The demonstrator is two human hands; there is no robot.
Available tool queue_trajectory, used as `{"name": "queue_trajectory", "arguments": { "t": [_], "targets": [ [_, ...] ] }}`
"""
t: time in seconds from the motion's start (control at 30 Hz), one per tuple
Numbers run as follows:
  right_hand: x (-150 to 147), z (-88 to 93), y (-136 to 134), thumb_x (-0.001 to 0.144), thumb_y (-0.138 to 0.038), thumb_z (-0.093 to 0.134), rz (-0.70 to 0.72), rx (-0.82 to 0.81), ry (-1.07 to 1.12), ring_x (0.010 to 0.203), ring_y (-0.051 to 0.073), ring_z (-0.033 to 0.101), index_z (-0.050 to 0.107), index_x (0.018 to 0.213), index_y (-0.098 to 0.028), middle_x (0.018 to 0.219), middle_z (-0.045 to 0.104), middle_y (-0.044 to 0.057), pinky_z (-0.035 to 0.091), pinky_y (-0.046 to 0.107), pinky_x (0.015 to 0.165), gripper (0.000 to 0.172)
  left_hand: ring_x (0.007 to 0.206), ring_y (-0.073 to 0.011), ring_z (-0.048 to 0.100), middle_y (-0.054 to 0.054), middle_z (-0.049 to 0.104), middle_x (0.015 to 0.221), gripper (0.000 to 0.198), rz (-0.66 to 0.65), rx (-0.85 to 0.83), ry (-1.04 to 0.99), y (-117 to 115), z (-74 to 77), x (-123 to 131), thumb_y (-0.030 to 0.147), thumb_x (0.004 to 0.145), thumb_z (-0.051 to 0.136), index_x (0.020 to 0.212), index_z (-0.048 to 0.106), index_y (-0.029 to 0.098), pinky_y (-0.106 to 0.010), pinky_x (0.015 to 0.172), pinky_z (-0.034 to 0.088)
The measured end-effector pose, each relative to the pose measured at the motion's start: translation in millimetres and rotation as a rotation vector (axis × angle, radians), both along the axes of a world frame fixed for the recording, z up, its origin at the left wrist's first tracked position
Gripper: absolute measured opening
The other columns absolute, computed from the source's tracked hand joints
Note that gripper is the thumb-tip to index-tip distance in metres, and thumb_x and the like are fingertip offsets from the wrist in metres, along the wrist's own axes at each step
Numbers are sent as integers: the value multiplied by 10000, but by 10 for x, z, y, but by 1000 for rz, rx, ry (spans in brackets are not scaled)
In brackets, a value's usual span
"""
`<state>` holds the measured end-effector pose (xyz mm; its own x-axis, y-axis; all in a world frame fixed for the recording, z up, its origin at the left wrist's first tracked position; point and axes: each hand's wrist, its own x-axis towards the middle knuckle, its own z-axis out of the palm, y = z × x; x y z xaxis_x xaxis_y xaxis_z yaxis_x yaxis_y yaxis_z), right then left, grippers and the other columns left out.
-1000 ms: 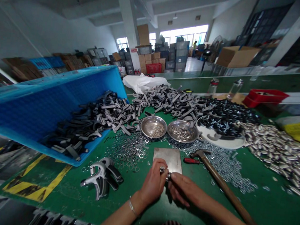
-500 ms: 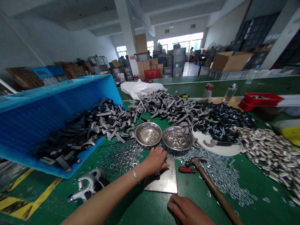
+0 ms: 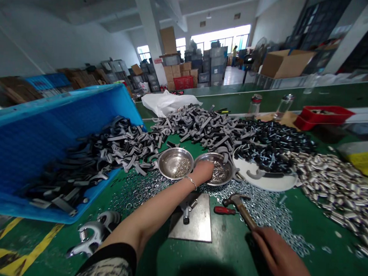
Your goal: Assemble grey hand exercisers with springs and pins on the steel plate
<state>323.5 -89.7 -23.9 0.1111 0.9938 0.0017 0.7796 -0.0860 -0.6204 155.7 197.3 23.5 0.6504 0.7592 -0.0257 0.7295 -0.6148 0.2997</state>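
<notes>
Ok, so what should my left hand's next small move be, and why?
I'd probably pinch a small metal piece and lift it out: your left hand is down in the right bowl among such pieces, your right hand is on the hammer, and a cylindrical part lies on the metal plate.

A wooden-handled claw hammer point(image 3: 244, 212) slants to the near right of a steel bowl point(image 3: 206, 157) holding small metal pins point(image 3: 219, 174).

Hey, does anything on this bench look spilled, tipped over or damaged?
The blue crate appears tipped on its side, with gray-and-black parts spreading onto the green table. Small metal rings lie loose near the bowls, not in a container. I see no clear damage.
</notes>
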Motion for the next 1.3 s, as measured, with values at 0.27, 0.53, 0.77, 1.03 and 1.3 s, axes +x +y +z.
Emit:
{"name": "queue_trajectory", "arguments": {
  "t": [0.27,0.53,0.77,1.03,1.3],
  "targets": [
    [244,-166,170,892,-497,490,14,-49,-194,870,315,661,648,1016,-193,961,676,156,516,434,781,364,956,-182,629,-58,697,998,160,65,-39,-483,-548,168,-777,260,950,556,1010,679,178,-308,871,471],
    [214,225,511,845,-614,512,91,-425,283,769,258,691,677,842,-219,816,745,53,530,330,675,428,802,-181,608,-36,667,826,200,258,-192,-428,-1085,-183,-1511,324,895,631,781,654,162,-282,741,436],
    [-16,410,396,801,-643,549,24,-247,191,689,239,649,663,832,-233,749,708,36,515,306,610,427,830,-206,610,-56,657,873,194,337,-83,-275,-1109,-359,-1474,322,934,597,837,638,159,-301,721,415],
    [-405,479,153,898,-665,460,72,-515,487,432,142,528,566,972,-241,567,549,-51,445,240,371,444,877,-209,594,-59,633,914,199,179,78,-237,-1114,-375,-1498,334,963,565,873,610,162,-330,815,425],
    [-535,455,334,885,-640,531,20,-450,558,423,95,487,512,1111,-241,731,604,-40,420,211,328,459,821,-171,595,-25,630,862,186,301,-83,-421,-1059,-407,-1506,309,928,604,802,606,173,-275,726,420]
  ]
}}
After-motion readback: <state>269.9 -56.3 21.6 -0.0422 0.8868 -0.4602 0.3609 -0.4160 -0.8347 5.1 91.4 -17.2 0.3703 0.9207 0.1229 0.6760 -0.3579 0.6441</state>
